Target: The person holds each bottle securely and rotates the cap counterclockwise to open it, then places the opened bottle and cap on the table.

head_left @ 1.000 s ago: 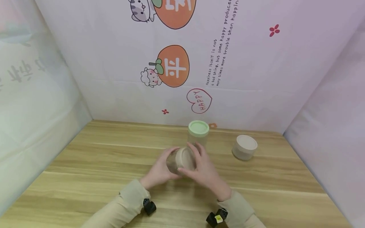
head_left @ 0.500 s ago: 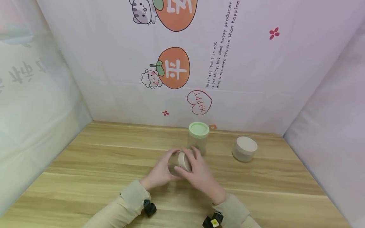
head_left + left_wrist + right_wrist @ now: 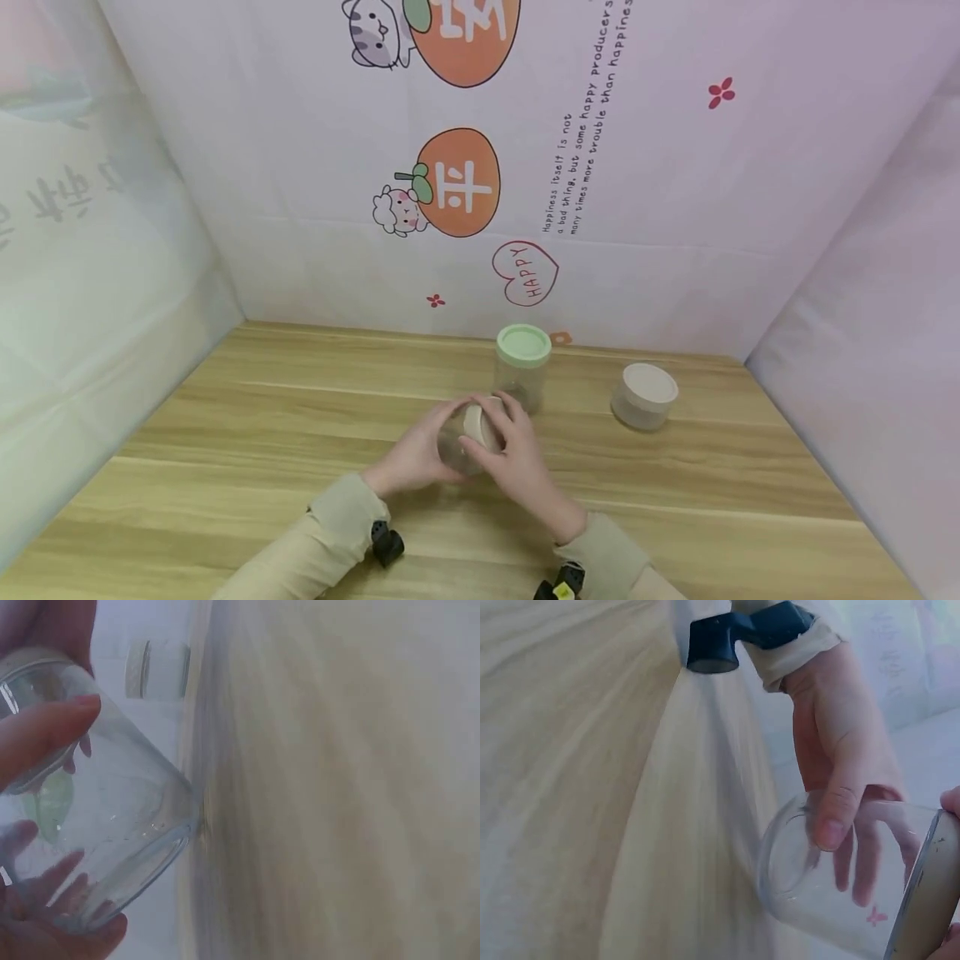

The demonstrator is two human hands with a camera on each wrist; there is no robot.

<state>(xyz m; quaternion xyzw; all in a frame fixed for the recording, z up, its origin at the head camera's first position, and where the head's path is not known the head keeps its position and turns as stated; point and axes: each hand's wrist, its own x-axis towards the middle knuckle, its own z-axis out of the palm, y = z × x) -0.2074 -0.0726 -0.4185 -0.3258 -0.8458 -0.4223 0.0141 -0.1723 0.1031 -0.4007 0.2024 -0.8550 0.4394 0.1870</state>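
In the head view, a clear jar (image 3: pixel 452 442) with a cream lid (image 3: pixel 474 423) is held tilted, its lid end toward the right. My left hand (image 3: pixel 415 450) grips the jar's body; in the right wrist view its thumb lies along the clear wall (image 3: pixel 787 900), with fingers showing through from the far side. My right hand (image 3: pixel 516 450) grips the lid with thumb and fingers around its rim, hiding much of the top. Low over the wooden table, the jar's base edge comes close to the surface in the left wrist view.
Just behind the hands stands a taller clear jar with a pale green lid (image 3: pixel 522 346). A short clear jar with a whitish lid (image 3: pixel 647 398) stands farther right on the wooden table (image 3: pixel 300 400). Printed cloth walls (image 3: pixel 637 283) enclose the back and sides.
My right hand has shifted slightly left and closed farther over the lid, its wrist swinging left. The left hand keeps its hold on the jar. The other two jars stay put.
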